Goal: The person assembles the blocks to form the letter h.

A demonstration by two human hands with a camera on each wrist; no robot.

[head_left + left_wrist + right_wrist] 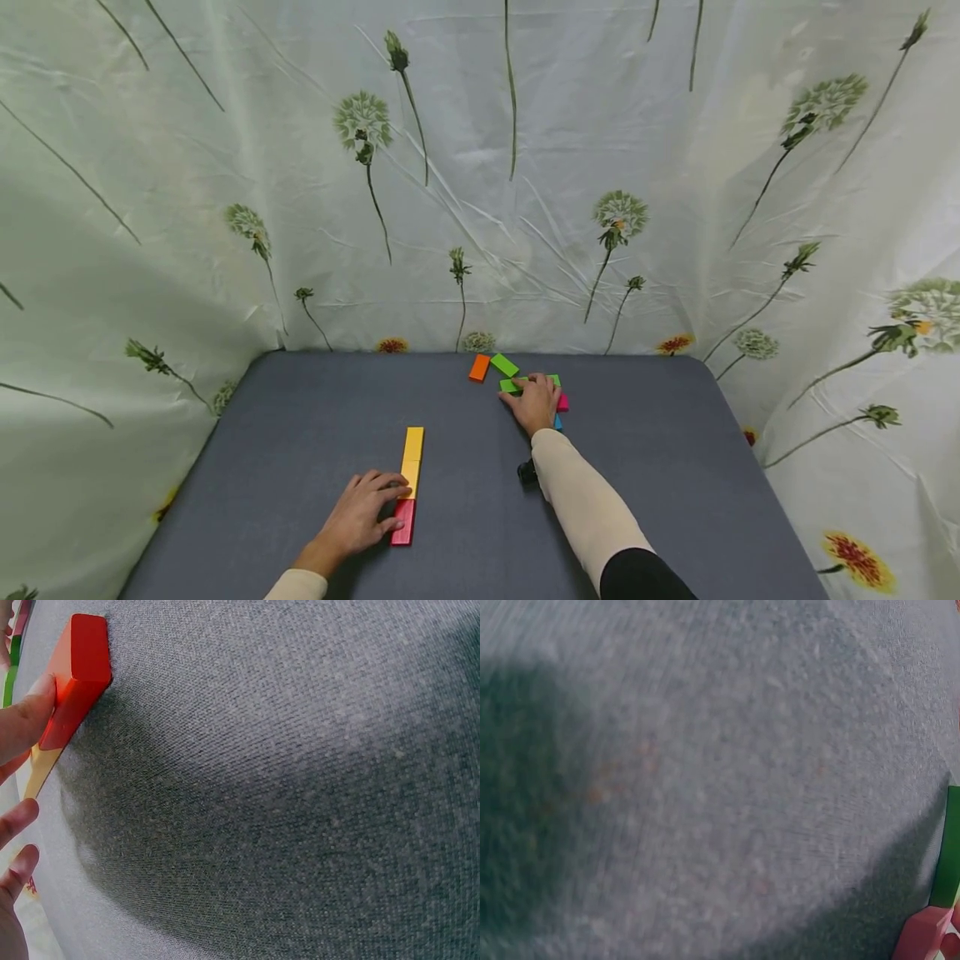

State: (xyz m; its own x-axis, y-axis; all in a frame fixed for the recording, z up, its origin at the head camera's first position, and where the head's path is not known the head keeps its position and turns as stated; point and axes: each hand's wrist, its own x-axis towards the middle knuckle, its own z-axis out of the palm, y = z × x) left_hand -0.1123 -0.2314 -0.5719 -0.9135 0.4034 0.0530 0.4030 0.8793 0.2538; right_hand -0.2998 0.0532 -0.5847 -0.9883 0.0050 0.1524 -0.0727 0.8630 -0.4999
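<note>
My left hand [362, 514] rests at a straight row of one red block [402, 523] and two yellow blocks [412, 454]. Its thumb touches the red block, and the fingers lie loosely over the nearer yellow one. In the left wrist view the thumb lies against the red block [88, 656], with other fingers apart from it. Farther off, my right hand [535, 406] pinches a green block [510, 386] between thumb and fingers, partly hiding it. Another green block [555, 380], a pink block [562, 403] and a blue block [558, 422] show around this hand.
An orange block [479, 367] and a tilted green block [504, 365] lie near the back edge of the grey table [315, 417]. Flower-printed curtains [510, 250] stand behind and at both sides. A small black object [527, 474] shows beside the right sleeve.
</note>
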